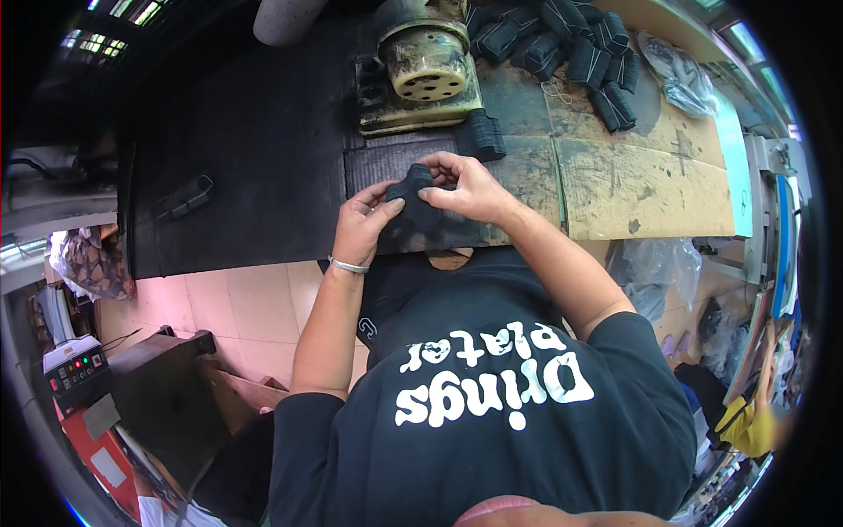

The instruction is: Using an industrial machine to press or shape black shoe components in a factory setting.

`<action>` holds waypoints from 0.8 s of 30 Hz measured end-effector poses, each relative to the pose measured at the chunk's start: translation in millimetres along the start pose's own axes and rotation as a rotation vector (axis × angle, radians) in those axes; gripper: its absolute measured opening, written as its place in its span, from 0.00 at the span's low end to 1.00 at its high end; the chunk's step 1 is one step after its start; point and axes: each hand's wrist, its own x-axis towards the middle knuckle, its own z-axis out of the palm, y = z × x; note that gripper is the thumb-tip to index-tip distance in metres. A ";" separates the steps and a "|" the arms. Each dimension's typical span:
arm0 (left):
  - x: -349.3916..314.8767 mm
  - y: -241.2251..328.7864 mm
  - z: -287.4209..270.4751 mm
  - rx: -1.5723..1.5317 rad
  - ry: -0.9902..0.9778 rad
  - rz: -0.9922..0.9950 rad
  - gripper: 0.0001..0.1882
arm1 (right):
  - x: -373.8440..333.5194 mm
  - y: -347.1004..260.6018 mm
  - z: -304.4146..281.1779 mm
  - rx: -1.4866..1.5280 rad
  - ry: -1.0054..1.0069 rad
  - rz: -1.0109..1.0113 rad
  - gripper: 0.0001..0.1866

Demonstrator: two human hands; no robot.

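Both hands grip a small dark piece with a curved outline, held just above the near edge of the black work table. My left hand pinches its left end between thumb and fingers. At its right side, my right hand has the thumb on top and the fingers curled behind. Whether it is one layer or several pressed together, I cannot tell. Just beyond my right hand stands a neat stack of thin black pieces. Behind the hands is a stained cream machine with a round, perforated head.
Several string-tied black bundles are heaped at the far right on stained cardboard. A plastic bag lies beside them. At the left of the table rests a dark bundle. A control box with lit buttons stands lower left.
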 end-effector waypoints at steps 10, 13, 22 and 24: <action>-1.4 -21.8 -0.1 -0.652 -0.067 -0.083 0.19 | -1.6 11.8 6.7 0.477 0.039 0.216 0.24; -2.3 -19.9 0.6 -0.540 -0.045 -0.058 0.21 | 5.2 17.3 11.1 0.321 0.125 0.162 0.24; -4.3 -29.6 6.8 0.056 0.268 0.129 0.22 | 7.9 4.5 31.1 -0.427 0.431 -0.072 0.28; -3.3 -23.9 6.7 -0.167 0.138 0.075 0.20 | 16.7 24.6 17.5 0.042 0.253 0.097 0.20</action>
